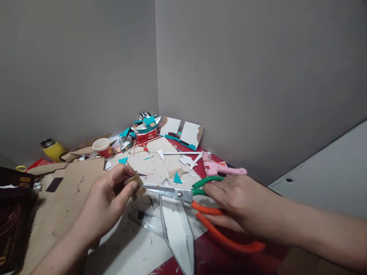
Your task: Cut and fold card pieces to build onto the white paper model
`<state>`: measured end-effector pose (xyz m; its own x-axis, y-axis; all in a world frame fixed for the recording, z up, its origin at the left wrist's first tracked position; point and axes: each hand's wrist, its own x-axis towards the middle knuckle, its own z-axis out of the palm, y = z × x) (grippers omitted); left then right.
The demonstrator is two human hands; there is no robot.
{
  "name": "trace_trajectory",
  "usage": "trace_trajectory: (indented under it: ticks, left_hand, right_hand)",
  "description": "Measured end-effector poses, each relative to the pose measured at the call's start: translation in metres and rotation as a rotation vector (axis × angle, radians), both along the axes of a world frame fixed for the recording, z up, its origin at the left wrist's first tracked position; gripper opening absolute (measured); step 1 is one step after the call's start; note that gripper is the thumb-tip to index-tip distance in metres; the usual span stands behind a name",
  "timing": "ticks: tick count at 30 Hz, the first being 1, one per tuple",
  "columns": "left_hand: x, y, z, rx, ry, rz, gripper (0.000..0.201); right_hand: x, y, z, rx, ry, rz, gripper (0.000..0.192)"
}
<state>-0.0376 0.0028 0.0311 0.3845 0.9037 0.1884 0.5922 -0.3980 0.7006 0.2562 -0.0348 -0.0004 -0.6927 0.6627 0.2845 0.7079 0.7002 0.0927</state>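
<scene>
My left hand pinches a small brown cardboard piece between thumb and fingers above the table. My right hand grips the scissors, which have one green and one orange handle. The steel blades point left and their tip meets the cardboard piece. Under the scissors lies a pointed white card shape on the red table.
A pink glue gun lies just behind my right hand. Cardboard sheets cover the left side. A paper cup, a yellow flask, teal and white scraps crowd the wall corner. A dark bag sits far left.
</scene>
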Motion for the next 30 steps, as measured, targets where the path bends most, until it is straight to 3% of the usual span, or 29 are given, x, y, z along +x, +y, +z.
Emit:
trace_trajectory:
  ticks: [7,12,18,25,30]
  left_hand:
    - [0.001,0.001,-0.007,-0.015,0.017,0.034,0.009]
    - [0.008,-0.003,-0.016,0.119,0.058,0.084,0.007]
    - [0.008,-0.001,-0.022,0.095,-0.009,0.057,0.009]
    - [-0.001,0.001,-0.009,0.056,-0.069,0.006,0.01]
    - [-0.004,0.005,-0.006,0.031,-0.062,-0.024,0.012]
  right_hand:
    - [-0.006,0.001,0.003,-0.183,-0.005,-0.171,0.033]
    - [-0.01,0.003,0.009,-0.237,-0.022,-0.239,0.029]
    - [-0.005,0.005,-0.001,-0.306,-0.062,-0.246,0.035]
    - [-0.002,0.003,-0.012,-0.242,0.014,-0.127,0.04]
    - [-0.004,0.004,-0.015,-0.257,0.019,-0.137,0.042]
